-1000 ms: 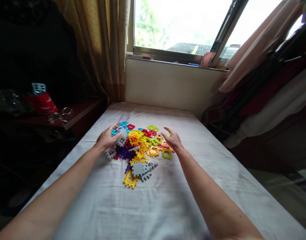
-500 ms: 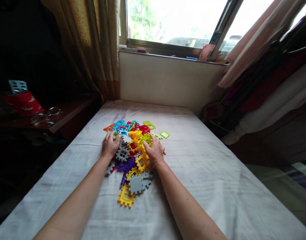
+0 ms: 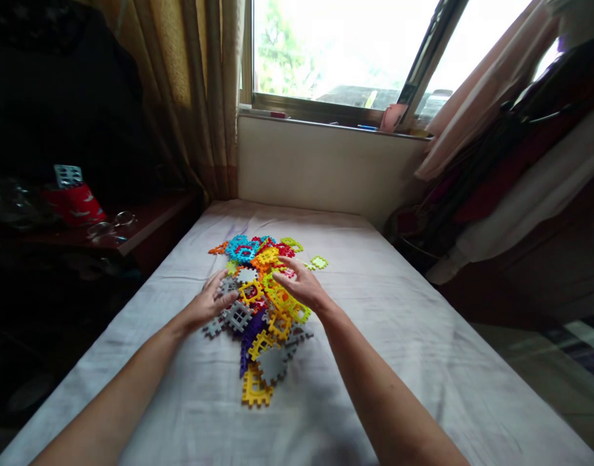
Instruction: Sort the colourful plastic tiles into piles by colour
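Note:
A loose heap of plastic interlocking building tiles lies on the bed sheet. At its left side is my left hand (image 3: 213,301), fingers apart, nearest a grey window-shaped tile (image 3: 238,316). My right hand (image 3: 301,283) hovers over the right side with its fingers spread, above yellow-green tiles. Neither hand grips a tile. Blue tiles (image 3: 241,249) and an orange tile (image 3: 219,248) form the far end. Towards me lie a purple tile (image 3: 251,336), a solid grey tile (image 3: 272,364) and a yellow frame tile (image 3: 256,386). Many tiles overlap, so some are partly hidden.
The heap rests on a pale bed sheet (image 3: 398,336). A dark side table (image 3: 155,223) at left carries glasses (image 3: 113,223) and a red patterned container (image 3: 76,204). Curtains (image 3: 199,97) hang beside the window; clothes (image 3: 510,181) hang at right.
My left hand has drawn back towards me and my right hand has lifted off the tiles. Several tiles in the heap have shifted. The camera view has turned slightly left.

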### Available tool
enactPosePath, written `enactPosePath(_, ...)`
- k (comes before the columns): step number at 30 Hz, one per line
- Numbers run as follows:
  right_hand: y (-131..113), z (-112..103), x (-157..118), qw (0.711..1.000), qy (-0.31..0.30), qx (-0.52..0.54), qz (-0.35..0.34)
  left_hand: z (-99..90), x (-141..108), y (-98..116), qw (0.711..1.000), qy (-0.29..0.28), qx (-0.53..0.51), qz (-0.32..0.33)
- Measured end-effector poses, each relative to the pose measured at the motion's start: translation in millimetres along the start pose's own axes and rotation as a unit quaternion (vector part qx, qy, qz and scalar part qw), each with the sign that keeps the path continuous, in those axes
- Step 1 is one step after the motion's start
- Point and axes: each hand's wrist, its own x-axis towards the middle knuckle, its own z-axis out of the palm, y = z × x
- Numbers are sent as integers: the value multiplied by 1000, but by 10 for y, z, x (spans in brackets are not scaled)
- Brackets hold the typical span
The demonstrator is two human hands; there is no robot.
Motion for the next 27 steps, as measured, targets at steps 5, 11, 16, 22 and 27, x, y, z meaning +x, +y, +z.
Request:
enactPosePath(5, 304, -43, -1001, 975, -161, -154, -8, 35, -794, 94, 971, -132, 169, 103)
enactPosePath(11, 266, 363, -978, 976, -107, -189, -17, 426, -893, 350, 962, -130, 221, 90)
enactPosePath(16, 175, 440, -375, 991, 55, -122, 14, 445, -435, 338, 977, 30, 204, 49)
enactPosePath(22, 452, 282, -392, 980, 176, -35, 90, 311, -470, 155, 968, 108, 223, 45)
enactPosePath(27, 583, 202, -848, 986, 114, -75, 91, 490, -870, 286, 939, 23, 298, 171)
